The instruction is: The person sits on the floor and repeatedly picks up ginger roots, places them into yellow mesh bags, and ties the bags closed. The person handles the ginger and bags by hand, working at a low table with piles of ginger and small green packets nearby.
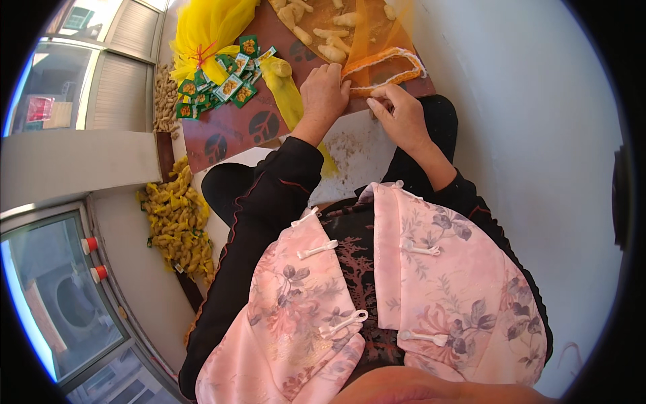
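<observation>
An orange mesh bag (387, 65) with an orange-and-white trimmed opening lies at the near right of a reddish-brown board (237, 139). My left hand (325, 94) grips the left end of that trim between thumb and curled fingers. Along its lower edge, my right hand (401, 117) pinches the trim with thumb and forefinger. Knobbly pale roots, likely ginger (331, 53), rest on the mesh just beyond my left hand. Left of that hand, a narrow yellow net sleeve (286, 101) holds a root at its far end and trails over the board's near edge.
A tied bunch of yellow netting (214, 30) and a pile of green picture labels (227, 86) occupy the board's left. Yellow-netted root packs (179, 227) are heaped on the floor at left, with loose roots (165, 101) farther back. A white wall (530, 126) stands close on the right.
</observation>
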Demonstrator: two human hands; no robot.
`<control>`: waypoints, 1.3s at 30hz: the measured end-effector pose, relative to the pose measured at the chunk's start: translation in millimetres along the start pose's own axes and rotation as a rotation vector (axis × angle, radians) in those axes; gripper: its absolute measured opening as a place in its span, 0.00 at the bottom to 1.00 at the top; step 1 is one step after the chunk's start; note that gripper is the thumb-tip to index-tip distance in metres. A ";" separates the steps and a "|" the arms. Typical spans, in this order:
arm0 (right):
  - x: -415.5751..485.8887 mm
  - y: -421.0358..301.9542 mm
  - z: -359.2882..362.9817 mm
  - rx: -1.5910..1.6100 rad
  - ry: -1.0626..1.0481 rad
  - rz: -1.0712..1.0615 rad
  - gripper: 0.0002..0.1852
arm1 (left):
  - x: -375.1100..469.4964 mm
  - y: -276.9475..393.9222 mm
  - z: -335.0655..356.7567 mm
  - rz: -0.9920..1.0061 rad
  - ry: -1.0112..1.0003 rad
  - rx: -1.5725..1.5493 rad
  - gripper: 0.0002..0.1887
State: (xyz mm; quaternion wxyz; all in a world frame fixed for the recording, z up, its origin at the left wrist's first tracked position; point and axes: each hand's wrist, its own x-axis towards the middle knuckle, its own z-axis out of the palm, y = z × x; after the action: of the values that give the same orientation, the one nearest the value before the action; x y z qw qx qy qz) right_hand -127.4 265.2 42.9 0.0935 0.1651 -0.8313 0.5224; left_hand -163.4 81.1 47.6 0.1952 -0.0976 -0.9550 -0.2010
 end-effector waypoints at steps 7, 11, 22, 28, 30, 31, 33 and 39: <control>28.5 22.8 4.8 -0.135 0.199 -0.154 0.07 | -8.7 15.7 -19.1 -0.119 0.104 -0.651 0.06; 56.8 20.9 13.5 -0.254 0.217 -0.276 0.10 | -13.2 36.5 -40.7 -0.088 0.142 -0.726 0.06; 143.5 35.3 57.2 -0.177 0.096 -0.400 0.13 | -17.3 69.3 -61.7 -0.125 0.034 -0.995 0.05; 173.1 2.0 57.9 -0.547 -0.039 -0.495 0.15 | -15.1 87.0 -75.1 -0.068 0.048 -1.036 0.05; 185.8 8.5 68.8 -0.521 -0.043 -0.549 0.14 | -15.2 90.9 -74.6 -0.041 0.042 -1.020 0.06; 191.3 10.7 72.0 -0.577 -0.086 -0.497 0.13 | -16.1 89.5 -70.4 -0.032 0.020 -1.012 0.05; 198.7 12.0 80.5 -0.682 -0.177 -0.398 0.12 | -18.4 87.2 -66.2 -0.043 -0.008 -1.008 0.05; 180.5 5.4 46.4 -0.511 -0.038 -0.401 0.10 | -23.6 81.9 -68.9 -0.073 0.037 -0.972 0.05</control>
State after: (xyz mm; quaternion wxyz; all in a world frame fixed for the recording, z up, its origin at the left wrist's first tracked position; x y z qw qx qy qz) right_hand -296.1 193.6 77.3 0.2174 0.3063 -0.8882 0.2647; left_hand -97.3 123.1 124.2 0.1370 -0.1404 -0.7497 -0.6321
